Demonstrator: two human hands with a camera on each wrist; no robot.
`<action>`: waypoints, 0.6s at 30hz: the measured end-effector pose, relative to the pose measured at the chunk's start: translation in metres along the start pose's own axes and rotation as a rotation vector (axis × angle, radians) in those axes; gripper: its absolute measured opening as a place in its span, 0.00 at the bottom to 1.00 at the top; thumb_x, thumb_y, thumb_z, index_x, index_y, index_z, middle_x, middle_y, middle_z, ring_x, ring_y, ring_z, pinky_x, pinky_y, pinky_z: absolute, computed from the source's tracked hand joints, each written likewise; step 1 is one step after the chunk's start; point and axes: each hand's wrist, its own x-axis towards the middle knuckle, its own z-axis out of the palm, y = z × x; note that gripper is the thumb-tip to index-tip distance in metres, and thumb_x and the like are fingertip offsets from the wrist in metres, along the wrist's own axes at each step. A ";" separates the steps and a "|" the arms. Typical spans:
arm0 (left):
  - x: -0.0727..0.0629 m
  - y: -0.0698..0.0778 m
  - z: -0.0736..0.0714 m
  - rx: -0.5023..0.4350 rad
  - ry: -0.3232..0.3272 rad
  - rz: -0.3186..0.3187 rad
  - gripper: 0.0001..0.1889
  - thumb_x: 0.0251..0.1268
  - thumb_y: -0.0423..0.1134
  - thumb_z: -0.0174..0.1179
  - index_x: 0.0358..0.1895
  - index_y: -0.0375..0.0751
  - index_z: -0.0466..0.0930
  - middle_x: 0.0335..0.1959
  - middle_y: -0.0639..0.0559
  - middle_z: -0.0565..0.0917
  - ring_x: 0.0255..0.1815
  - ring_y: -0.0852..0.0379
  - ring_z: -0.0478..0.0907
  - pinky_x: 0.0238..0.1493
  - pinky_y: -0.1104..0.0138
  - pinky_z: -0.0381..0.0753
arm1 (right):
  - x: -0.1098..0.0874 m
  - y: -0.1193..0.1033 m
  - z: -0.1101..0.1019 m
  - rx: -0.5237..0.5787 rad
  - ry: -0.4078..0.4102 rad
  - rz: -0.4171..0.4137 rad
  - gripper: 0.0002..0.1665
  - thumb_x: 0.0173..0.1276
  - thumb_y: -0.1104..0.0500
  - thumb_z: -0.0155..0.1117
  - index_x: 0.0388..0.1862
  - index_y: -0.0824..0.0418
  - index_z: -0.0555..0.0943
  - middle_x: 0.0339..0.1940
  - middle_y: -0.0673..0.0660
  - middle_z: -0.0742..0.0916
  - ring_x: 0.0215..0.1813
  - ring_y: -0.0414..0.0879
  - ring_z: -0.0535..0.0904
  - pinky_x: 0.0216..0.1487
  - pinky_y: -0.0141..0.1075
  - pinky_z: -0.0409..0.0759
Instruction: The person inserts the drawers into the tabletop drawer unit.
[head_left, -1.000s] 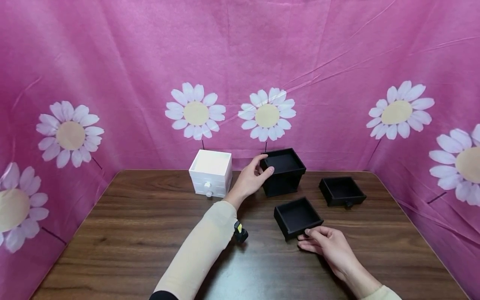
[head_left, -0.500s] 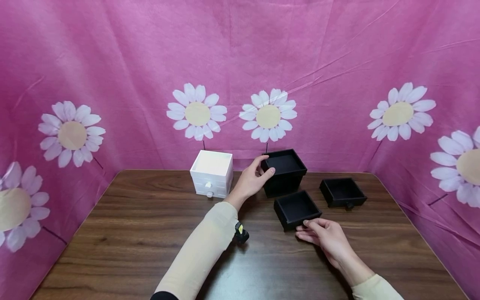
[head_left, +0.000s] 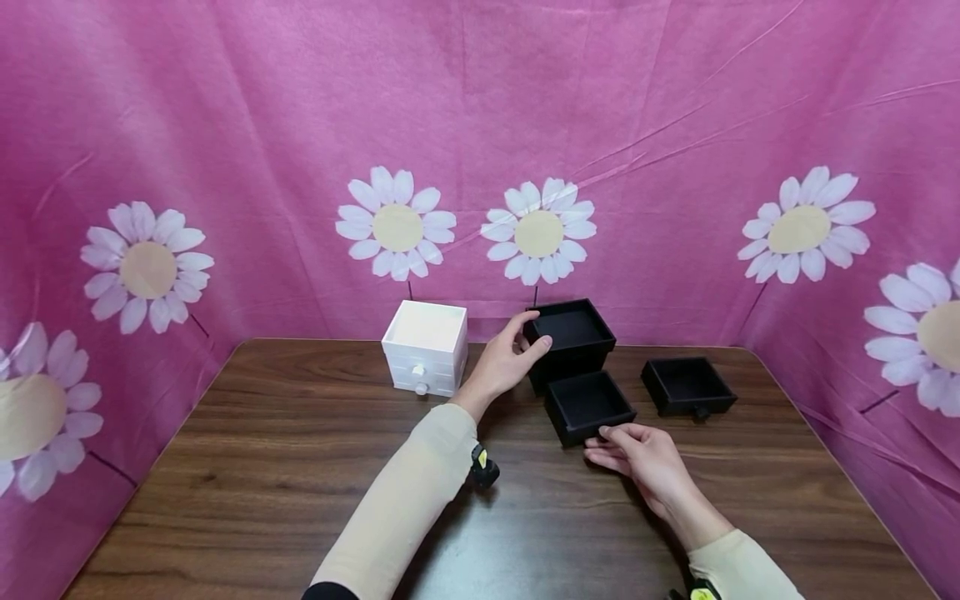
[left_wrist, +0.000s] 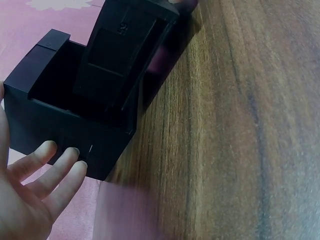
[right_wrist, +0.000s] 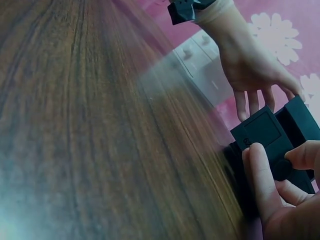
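A black mini drawer cabinet (head_left: 577,360) stands at the back of the table, its top an open tray. My left hand (head_left: 501,364) holds it by the left side, thumb and index finger at the top edges; in the left wrist view, several fingertips (left_wrist: 75,167) lie against its side wall. My right hand (head_left: 648,468) pinches the round knob (right_wrist: 281,169) of a black drawer (head_left: 588,404). That drawer is level or nearly so, its far end at the cabinet's open front. In the left wrist view the drawer (left_wrist: 117,50) overlaps the cabinet's opening.
A second black drawer (head_left: 690,385) lies on the wooden table (head_left: 262,467) to the right, knob toward me. Left of the black cabinet stands a white drawer cabinet (head_left: 424,354) with two knobs. A pink cloth with daisies (head_left: 480,100) hangs behind and at both sides.
My right hand has moved the black drawer away from me and slightly left, up to the black cabinet's front. The left hand has kept its hold on the cabinet.
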 end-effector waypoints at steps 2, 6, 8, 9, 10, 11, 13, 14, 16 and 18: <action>0.000 0.000 0.000 0.001 0.000 -0.001 0.30 0.78 0.58 0.62 0.79 0.62 0.71 0.41 0.49 0.80 0.38 0.57 0.76 0.41 0.67 0.74 | 0.002 0.000 0.001 0.002 -0.004 0.005 0.11 0.84 0.67 0.54 0.49 0.75 0.81 0.40 0.61 0.94 0.42 0.46 0.94 0.52 0.39 0.91; 0.000 0.001 0.000 0.003 0.002 -0.005 0.30 0.78 0.58 0.62 0.79 0.62 0.71 0.41 0.49 0.80 0.38 0.57 0.76 0.41 0.67 0.75 | 0.005 0.000 0.003 0.000 0.001 0.006 0.11 0.85 0.67 0.54 0.50 0.76 0.81 0.40 0.61 0.94 0.42 0.46 0.94 0.52 0.38 0.91; 0.000 0.001 0.000 0.006 0.003 -0.007 0.30 0.78 0.59 0.62 0.78 0.62 0.71 0.41 0.50 0.80 0.38 0.58 0.76 0.41 0.67 0.75 | 0.006 0.000 0.003 0.000 0.006 0.005 0.12 0.85 0.67 0.54 0.50 0.76 0.81 0.40 0.62 0.94 0.42 0.47 0.94 0.52 0.38 0.90; 0.000 0.001 0.001 0.006 0.004 -0.007 0.30 0.78 0.59 0.62 0.78 0.62 0.71 0.41 0.50 0.80 0.38 0.58 0.75 0.41 0.66 0.74 | 0.007 0.000 0.004 0.003 0.008 0.005 0.12 0.84 0.67 0.54 0.49 0.76 0.82 0.40 0.62 0.94 0.42 0.47 0.94 0.52 0.38 0.90; 0.000 0.001 0.001 0.006 0.005 -0.007 0.30 0.78 0.59 0.62 0.78 0.62 0.71 0.41 0.50 0.80 0.38 0.58 0.75 0.41 0.66 0.74 | 0.007 0.000 0.004 0.006 0.007 0.005 0.12 0.84 0.68 0.54 0.49 0.76 0.82 0.39 0.62 0.94 0.42 0.47 0.94 0.52 0.38 0.90; 0.000 0.001 0.001 0.006 0.005 -0.007 0.30 0.78 0.59 0.62 0.78 0.62 0.71 0.41 0.50 0.80 0.38 0.58 0.76 0.41 0.66 0.74 | 0.008 0.000 0.004 0.009 0.004 0.005 0.12 0.85 0.68 0.53 0.50 0.76 0.81 0.39 0.62 0.94 0.42 0.46 0.94 0.52 0.38 0.90; 0.000 0.001 0.000 0.005 0.004 -0.007 0.30 0.78 0.59 0.62 0.78 0.62 0.71 0.41 0.50 0.80 0.38 0.58 0.75 0.41 0.66 0.74 | 0.008 0.001 0.004 0.013 -0.004 0.006 0.12 0.85 0.68 0.53 0.50 0.76 0.81 0.39 0.62 0.94 0.42 0.46 0.94 0.52 0.38 0.90; 0.000 0.001 0.000 0.002 0.003 -0.008 0.30 0.78 0.59 0.62 0.78 0.63 0.71 0.41 0.50 0.80 0.38 0.57 0.75 0.41 0.66 0.74 | 0.009 0.001 0.004 0.013 -0.005 0.008 0.12 0.85 0.68 0.53 0.50 0.76 0.81 0.39 0.62 0.94 0.42 0.46 0.94 0.52 0.38 0.90; 0.000 0.001 0.000 0.001 0.000 -0.008 0.30 0.78 0.58 0.62 0.79 0.63 0.71 0.40 0.51 0.80 0.38 0.57 0.75 0.40 0.66 0.74 | 0.010 0.001 0.004 0.015 -0.006 0.009 0.12 0.85 0.68 0.53 0.50 0.77 0.81 0.39 0.61 0.94 0.42 0.46 0.94 0.52 0.38 0.90; 0.000 0.001 0.000 0.000 -0.002 -0.008 0.30 0.78 0.58 0.62 0.79 0.63 0.71 0.40 0.51 0.80 0.38 0.57 0.75 0.40 0.66 0.74 | 0.012 0.000 0.004 0.013 -0.001 0.009 0.12 0.85 0.68 0.52 0.50 0.77 0.81 0.39 0.61 0.94 0.42 0.45 0.94 0.52 0.38 0.90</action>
